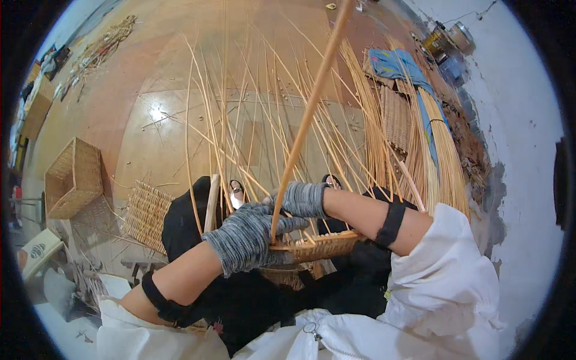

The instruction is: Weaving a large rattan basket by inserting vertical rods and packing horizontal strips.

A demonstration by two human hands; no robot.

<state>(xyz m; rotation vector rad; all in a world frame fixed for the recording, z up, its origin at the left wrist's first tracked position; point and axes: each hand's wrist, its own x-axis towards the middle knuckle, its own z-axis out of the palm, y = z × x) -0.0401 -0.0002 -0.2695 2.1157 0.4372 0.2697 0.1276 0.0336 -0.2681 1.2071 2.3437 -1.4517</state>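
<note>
A partly woven wicker basket [327, 247] rests across my lap, with many loose wicker rods fanning out forward from it. My left hand [247, 231], in a grey knitted glove, is closed on the basket's left end, its fingers reaching over the edge. Just beyond it, my right hand [302, 200], gloved alike, bends its fingers over the rods close to the left hand; its fingertips are partly hidden. One thicker wicker rod [312, 111] rises past both hands from the basket's left end toward the top of the view.
On the floor at left stand a finished square wicker basket [72, 180] and a woven panel [146, 216]. Bundles of rods [443, 153] and a blue cloth [395, 65] lie along the right wall. Cut scraps [102, 48] heap up at the far left.
</note>
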